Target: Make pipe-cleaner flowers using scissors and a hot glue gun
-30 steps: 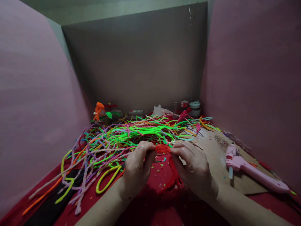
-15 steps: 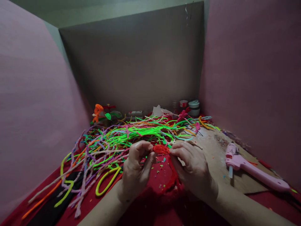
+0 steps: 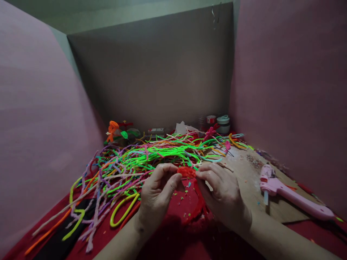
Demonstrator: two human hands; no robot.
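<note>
Between my two hands is a folded cluster of red pipe cleaner point(image 3: 186, 172), held over the red cloth point(image 3: 177, 202). My left hand point(image 3: 161, 191) pinches its left end between thumb and fingers. At the right end, the fingertips of my right hand point(image 3: 221, 191) are closed on the same piece. Red strands point(image 3: 200, 202) trail down from it beside my right hand toward the cloth. My right palm hides part of them.
A heap of colourful pipe cleaners point(image 3: 162, 153) spreads behind and left of my hands. A pink glue gun point(image 3: 292, 196) lies on the brown board point(image 3: 246, 180) at right. An orange pipe-cleaner flower point(image 3: 112, 130) and a lidded cup point(image 3: 223, 124) stand at the back.
My left thumb and fingers have shifted slightly on the left end of the red pipe cleaner, the thumb rising a little. The right hand keeps nearly the same place.
</note>
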